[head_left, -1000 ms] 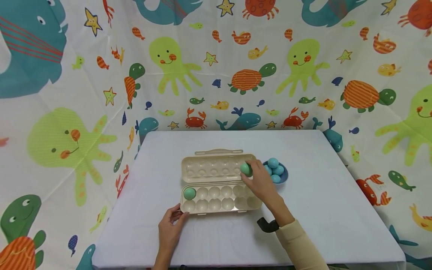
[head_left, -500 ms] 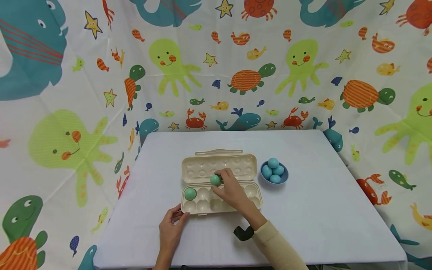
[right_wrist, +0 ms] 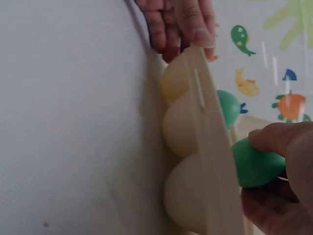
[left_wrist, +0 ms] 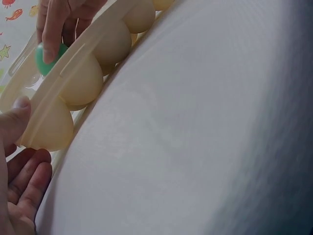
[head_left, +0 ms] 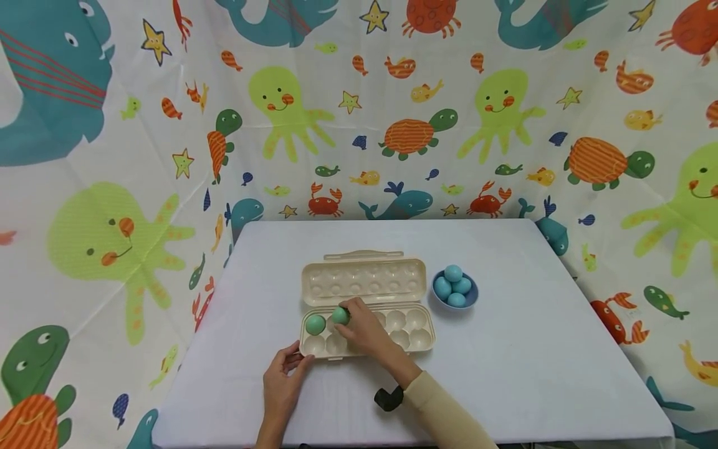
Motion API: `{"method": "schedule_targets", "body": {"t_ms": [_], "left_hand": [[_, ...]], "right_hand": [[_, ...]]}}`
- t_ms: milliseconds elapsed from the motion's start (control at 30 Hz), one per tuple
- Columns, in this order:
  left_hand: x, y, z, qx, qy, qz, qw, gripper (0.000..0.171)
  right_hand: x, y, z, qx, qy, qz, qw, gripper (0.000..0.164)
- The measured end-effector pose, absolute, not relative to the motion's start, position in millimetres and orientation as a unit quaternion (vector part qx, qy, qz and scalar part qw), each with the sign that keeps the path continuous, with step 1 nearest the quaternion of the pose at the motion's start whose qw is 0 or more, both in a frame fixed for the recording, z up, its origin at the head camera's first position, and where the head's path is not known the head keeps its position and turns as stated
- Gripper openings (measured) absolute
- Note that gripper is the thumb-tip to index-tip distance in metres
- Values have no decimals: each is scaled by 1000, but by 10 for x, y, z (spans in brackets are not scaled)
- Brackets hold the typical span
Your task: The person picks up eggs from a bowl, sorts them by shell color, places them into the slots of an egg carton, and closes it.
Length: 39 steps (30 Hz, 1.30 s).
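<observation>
A beige egg carton (head_left: 363, 300) lies open on the table, its lid folded back behind the rows of cups. My right hand (head_left: 367, 330) pinches a green egg (head_left: 339, 315) between thumb and fingers, right over the second cup from the left in the back row. In the right wrist view this egg (right_wrist: 257, 164) shows just above the carton's rim. Another green egg (head_left: 315, 324) sits in the back-left cup. My left hand (head_left: 283, 380) holds the carton's front-left corner, thumb on the rim and fingers curled below, as the left wrist view shows.
To the right of the carton stands a blue bowl (head_left: 475, 299) with several blue eggs (head_left: 453, 273) piled in it. A white cloth covers the table (head_left: 521, 362). Behind and beside it hangs a curtain (head_left: 348, 137) printed with sea animals.
My right hand has carried the green egg leftward from near the bowl, across the carton, and down to the second back cup. The left hand has stayed at the carton's corner.
</observation>
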<state>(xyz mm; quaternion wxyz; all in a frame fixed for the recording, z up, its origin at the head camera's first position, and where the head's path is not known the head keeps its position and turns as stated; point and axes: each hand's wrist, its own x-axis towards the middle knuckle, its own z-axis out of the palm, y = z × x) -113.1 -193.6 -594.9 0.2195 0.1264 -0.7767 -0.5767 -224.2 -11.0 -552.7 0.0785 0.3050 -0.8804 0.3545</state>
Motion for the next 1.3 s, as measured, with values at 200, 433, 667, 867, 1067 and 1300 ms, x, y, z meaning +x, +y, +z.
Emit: {"method": "schedule_targets", "body": {"t_ms": [200,433,667,867,1067,1300], "left_hand": [[-1189,-1999,-6162,126,-781,-571,220,44],[-1173,-2002,-6144,125,-780,-573,219,44],[-1156,-1991,-6123,129,-782,-572,211,44],[-1172,-2005,-6158,131,-784,-567,216,43],[-1165,-2009,-6168,137,-783,-569,211,42],[-1169,-1995,-6170,134,-788,-562,214,43]], "right_hand": [[-2239,-149,-5617,313,-886,337,64,38],[-2218,-183,-5689,337,-886,306,86,37],[-2200,-212,-5735,340,-891,278,115,38],[-2196,-227,-5735,324,-903,254,120,41],[-2192,-230,-5759,322,-911,225,129,45],[-2176,-217,-5751,320,-915,199,144,46]]}}
